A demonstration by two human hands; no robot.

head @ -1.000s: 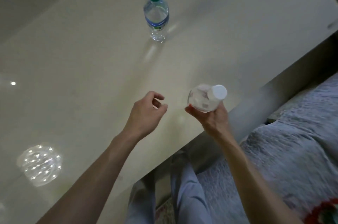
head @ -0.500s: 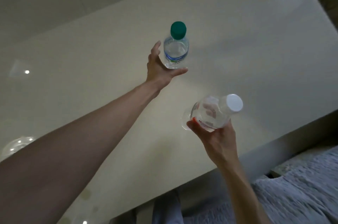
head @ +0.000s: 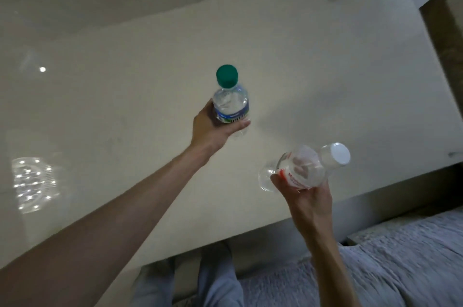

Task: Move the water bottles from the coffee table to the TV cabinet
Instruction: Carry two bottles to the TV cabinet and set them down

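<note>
Well, at the far left of the frame a patch of small bright light spots shines on the big, smooth, cream-coloured coffee table. A bare arm reaches up from the lower left to the middle, and its left hand is wrapped around the lower part of a clear plastic water bottle with a green cap and a blue label. That bottle stands almost straight up over the middle of the table; I cannot tell if its bottom touches the top. To the right and lower down, the right hand grips a clear plastic water bottle with a white cap and a red label, fingers curled around its body. This one is tipped, cap pointing to the upper right, held above the table's near edge. Along the bottom sit legs in light blue trousers, then a fuzzy grey blanket at lower right.
</note>
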